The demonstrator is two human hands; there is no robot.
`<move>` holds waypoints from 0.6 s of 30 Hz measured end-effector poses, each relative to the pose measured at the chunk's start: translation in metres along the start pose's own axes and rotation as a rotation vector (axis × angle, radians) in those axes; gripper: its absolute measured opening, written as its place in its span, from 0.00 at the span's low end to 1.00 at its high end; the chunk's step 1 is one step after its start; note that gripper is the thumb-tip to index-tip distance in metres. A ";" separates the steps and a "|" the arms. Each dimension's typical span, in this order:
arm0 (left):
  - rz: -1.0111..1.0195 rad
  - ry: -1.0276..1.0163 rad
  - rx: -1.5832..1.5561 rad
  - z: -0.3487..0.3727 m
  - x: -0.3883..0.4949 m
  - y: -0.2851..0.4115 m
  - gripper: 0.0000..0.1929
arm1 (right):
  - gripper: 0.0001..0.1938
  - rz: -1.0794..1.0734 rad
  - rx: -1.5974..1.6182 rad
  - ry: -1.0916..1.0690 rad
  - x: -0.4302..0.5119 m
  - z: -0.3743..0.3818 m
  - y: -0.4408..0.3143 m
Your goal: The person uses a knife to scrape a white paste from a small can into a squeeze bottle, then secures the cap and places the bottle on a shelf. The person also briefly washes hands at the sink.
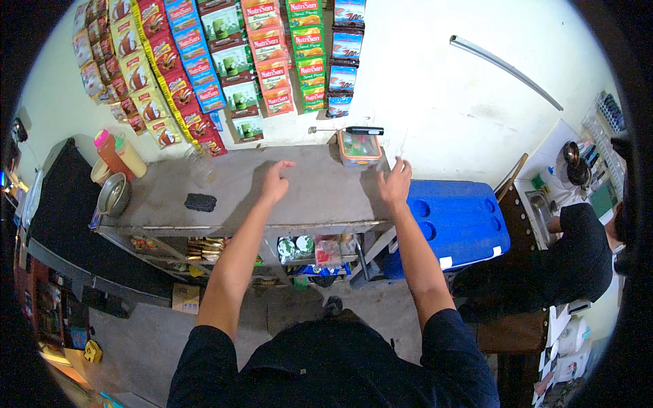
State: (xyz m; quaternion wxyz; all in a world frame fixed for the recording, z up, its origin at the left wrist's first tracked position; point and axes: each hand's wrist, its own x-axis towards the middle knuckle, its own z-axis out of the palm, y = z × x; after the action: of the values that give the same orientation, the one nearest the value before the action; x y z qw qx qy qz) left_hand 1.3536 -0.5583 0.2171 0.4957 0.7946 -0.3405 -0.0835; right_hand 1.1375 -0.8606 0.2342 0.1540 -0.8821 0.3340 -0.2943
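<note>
My left hand is over the grey counter, index finger stretched to the right, with nothing visible in it. My right hand hovers by the counter's right end, fingers apart and empty. Just left of it and behind stands a clear plastic container with an orange-trimmed lid. Across that lid rests a handheld milk frother with a black handle. A transparent cup is at the back, left of my left hand. Nearer the front lies a small black rectangular object.
Strips of drink sachets hang on the wall. A metal bowl and squeeze bottles stand at the counter's left end. A blue cooler box adjoins its right end. Packets fill the shelf below. Another person is at the sink.
</note>
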 end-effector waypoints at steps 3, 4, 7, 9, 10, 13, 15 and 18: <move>0.082 -0.054 0.482 -0.012 -0.051 -0.005 0.25 | 0.43 0.085 -0.262 -0.228 -0.043 0.007 -0.015; 0.133 -0.071 0.551 -0.012 -0.065 -0.005 0.26 | 0.45 0.112 -0.357 -0.326 -0.054 0.010 -0.023; 0.157 -0.129 0.661 -0.014 -0.097 0.000 0.26 | 0.49 0.093 -0.375 -0.442 -0.071 0.014 -0.047; 0.179 -0.125 0.683 -0.014 -0.114 0.004 0.26 | 0.48 0.006 -0.345 -0.496 -0.078 0.020 -0.069; 0.207 -0.097 0.687 -0.014 -0.125 0.005 0.26 | 0.47 -0.061 -0.314 -0.536 -0.079 0.024 -0.080; 0.267 -0.040 0.736 -0.017 -0.158 0.008 0.27 | 0.47 -0.199 -0.232 -0.539 -0.077 0.042 -0.115; 0.298 -0.018 0.750 -0.022 -0.178 0.009 0.27 | 0.47 -0.245 -0.215 -0.507 -0.068 0.053 -0.129; 0.294 -0.009 0.650 -0.043 -0.194 0.008 0.25 | 0.45 -0.269 -0.248 -0.515 -0.052 0.065 -0.136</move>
State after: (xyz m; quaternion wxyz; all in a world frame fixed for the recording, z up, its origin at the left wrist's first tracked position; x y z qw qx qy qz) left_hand 1.2235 -0.4079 0.2056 0.2222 0.8530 -0.4620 0.0981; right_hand 1.2146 -0.7213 0.2259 0.0846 -0.9759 0.1978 -0.0361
